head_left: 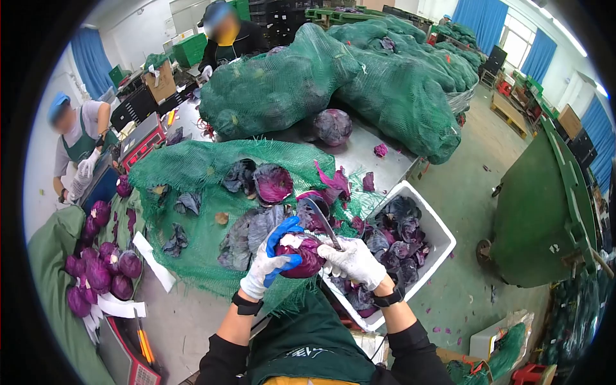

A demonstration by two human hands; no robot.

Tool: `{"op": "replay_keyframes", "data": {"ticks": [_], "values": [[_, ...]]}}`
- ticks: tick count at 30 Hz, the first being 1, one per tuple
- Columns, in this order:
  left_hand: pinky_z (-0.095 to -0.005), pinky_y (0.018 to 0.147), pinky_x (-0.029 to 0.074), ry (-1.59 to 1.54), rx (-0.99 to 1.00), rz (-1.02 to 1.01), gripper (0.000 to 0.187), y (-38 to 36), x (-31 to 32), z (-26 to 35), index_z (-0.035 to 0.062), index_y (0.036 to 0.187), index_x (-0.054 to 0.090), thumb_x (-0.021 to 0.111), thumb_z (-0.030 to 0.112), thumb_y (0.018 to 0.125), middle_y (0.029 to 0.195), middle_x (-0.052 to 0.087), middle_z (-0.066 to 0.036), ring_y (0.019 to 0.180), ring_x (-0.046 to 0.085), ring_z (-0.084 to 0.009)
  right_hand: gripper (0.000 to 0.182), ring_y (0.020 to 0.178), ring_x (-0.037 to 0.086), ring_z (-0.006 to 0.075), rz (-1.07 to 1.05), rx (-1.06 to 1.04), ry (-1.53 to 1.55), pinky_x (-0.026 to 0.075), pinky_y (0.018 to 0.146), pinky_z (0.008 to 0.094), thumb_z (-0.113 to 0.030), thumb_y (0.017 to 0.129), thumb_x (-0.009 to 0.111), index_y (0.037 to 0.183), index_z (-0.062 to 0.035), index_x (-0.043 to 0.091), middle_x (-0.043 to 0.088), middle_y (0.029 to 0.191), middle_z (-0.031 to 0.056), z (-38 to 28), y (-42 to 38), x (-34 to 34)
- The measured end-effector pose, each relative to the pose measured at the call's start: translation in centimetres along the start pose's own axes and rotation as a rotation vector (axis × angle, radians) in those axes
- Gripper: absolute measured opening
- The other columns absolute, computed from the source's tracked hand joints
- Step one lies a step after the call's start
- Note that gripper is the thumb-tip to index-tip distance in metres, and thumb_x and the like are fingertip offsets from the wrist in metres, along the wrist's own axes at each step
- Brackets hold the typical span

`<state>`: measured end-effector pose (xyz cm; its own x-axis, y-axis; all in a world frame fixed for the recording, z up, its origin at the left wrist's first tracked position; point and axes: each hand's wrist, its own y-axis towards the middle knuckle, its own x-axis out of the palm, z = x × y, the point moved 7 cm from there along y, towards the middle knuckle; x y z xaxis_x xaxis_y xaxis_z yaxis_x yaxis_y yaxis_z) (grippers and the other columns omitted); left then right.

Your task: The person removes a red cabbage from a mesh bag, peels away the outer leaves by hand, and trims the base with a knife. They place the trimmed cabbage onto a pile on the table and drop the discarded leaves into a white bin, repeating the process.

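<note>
My left hand (pixel 262 266), in a white glove with blue fingers, is wrapped round a red cabbage (pixel 304 262) whose pale cut stem faces up. In a white glove, my right hand (pixel 357 262) grips a knife (pixel 323 221) with a curved blade that points up and away from me, just above the cabbage. Both hands are over the front edge of the metal table. Below my right hand stands a white foam box (pixel 438 242) filled with dark outer leaves (pixel 398 224). Loose cabbage leaves (pixel 273 182) lie on the green mesh (pixel 199 224) ahead of my hands.
Full green mesh sacks (pixel 276 83) stand at the back, with a whole cabbage (pixel 333 126) before them. Several trimmed cabbages (pixel 98 276) lie at left. A green wheeled bin (pixel 545 199) is at right. Two co-workers stand beyond the table, at left (pixel 80 138) and back (pixel 247 42).
</note>
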<state>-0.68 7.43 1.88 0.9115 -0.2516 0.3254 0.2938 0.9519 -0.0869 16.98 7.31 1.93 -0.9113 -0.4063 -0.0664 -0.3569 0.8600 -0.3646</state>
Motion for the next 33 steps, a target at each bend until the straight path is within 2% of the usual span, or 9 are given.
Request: {"op": "replay_keyframes", "data": {"ticks": [2,5,8,10,11,14,19,30,33], "values": [[-0.0306,0.101,0.04,0.035,0.054,0.011,0.078,-0.1,0.4,0.0,0.0046,0.137,0.045,0.075,0.0,0.064,0.131,0.052,-0.008,0.118,0.051,-0.0193,0.023,0.052,0.054,0.0072,0.005,0.034,-0.032,0.042,0.047,0.0234,-0.028,0.09,0.061,0.096,-0.0066,0.065,0.062,0.066,0.002,0.8,0.4,0.5],[-0.0326,0.104,0.038,0.053,0.138,-0.014,0.074,-0.1,-0.2,-0.4,0.0024,0.135,0.046,0.073,0.005,0.066,0.13,0.053,-0.009,0.118,0.052,-0.0211,0.019,0.054,0.057,0.0262,0.371,-0.656,-0.617,0.047,0.055,0.0369,-0.015,0.087,0.054,0.074,-0.0008,0.058,0.057,0.064,0.0189,-0.8,0.2,1.1],[-0.0358,0.107,0.035,0.134,0.215,-0.065,0.067,-0.4,-1.1,-1.4,0.0,0.134,0.045,0.069,0.028,0.078,0.131,0.052,-0.012,0.119,0.052,-0.0227,0.02,0.055,0.059,0.0258,0.304,-0.129,-0.21,0.047,0.055,0.0362,-0.015,0.087,0.053,0.074,-0.0002,0.058,0.058,0.064,0.0183,1.0,1.5,-1.0],[-0.0401,0.105,0.039,-0.497,0.045,-0.108,0.069,-0.7,-0.8,-3.4,0.0005,0.136,0.042,0.06,0.043,0.085,0.133,0.049,-0.014,0.12,0.052,-0.0256,0.022,0.049,0.056,0.0138,0.345,0.047,0.05,0.045,0.047,0.0298,-0.018,0.089,0.054,0.074,-0.0018,0.059,0.062,0.065,0.0092,2.7,2.3,-2.9],[-0.0555,0.081,0.054,-0.662,-0.066,-0.179,0.077,-1.0,-0.6,-4.1,0.0095,0.143,0.03,0.053,0.056,0.086,0.134,0.047,-0.02,0.117,0.051,-0.0456,0.019,0.048,0.054,0.0111,0.495,-0.019,-0.223,0.044,0.046,0.0279,-0.018,0.089,0.056,0.082,-0.0021,0.062,0.062,0.065,0.0069,5.8,4.9,-5.9],[-0.0565,0.063,0.057,-0.881,-0.131,-0.286,0.076,-2.1,-0.2,-3.8,0.0149,0.145,0.028,0.052,0.057,0.086,0.135,0.045,-0.02,0.113,0.051,-0.0524,0.025,0.043,0.051,0.0073,0.621,-0.339,-0.248,0.041,0.041,0.0251,-0.023,0.09,0.062,0.11,-0.008,0.065,0.056,0.055,0.0012,5.3,4.3,-7.0],[-0.0307,0.11,0.026,0.038,0.133,-0.167,0.061,-2.9,-1.3,-0.3,-0.0022,0.137,0.042,0.053,0.035,0.091,0.136,0.049,-0.012,0.128,0.042,-0.018,0.029,0.048,0.05,0.0058,-0.005,-0.161,-0.013,0.038,0.046,0.0216,-0.026,0.089,0.063,0.11,-0.0059,0.063,0.054,0.058,-0.0012,-2.2,-0.3,3.1],[-0.0295,0.102,0.036,0.31,-0.017,-0.136,0.05,-9.4,-8.7,2.1,0.0041,0.133,0.051,0.065,0.021,0.087,0.123,0.058,-0.006,0.114,0.051,-0.0136,0.015,0.048,0.056,0.009,-0.195,-0.034,-0.096,0.042,0.043,0.0234,-0.017,0.09,0.061,0.087,-0.0026,0.062,0.062,0.06,0.0036,0.7,1.4,12.8],[-0.0329,0.107,0.032,0.154,0.03,-0.081,0.046,-12.6,-12.9,5.7,0.001,0.126,0.055,0.061,0.027,0.089,0.129,0.055,-0.01,0.122,0.047,-0.0181,0.019,0.047,0.055,0.0098,-0.116,-0.38,-0.516,0.042,0.044,0.0253,-0.016,0.09,0.056,0.079,-0.0016,0.064,0.062,0.061,0.0044,-1.4,2.7,14.7]]}}
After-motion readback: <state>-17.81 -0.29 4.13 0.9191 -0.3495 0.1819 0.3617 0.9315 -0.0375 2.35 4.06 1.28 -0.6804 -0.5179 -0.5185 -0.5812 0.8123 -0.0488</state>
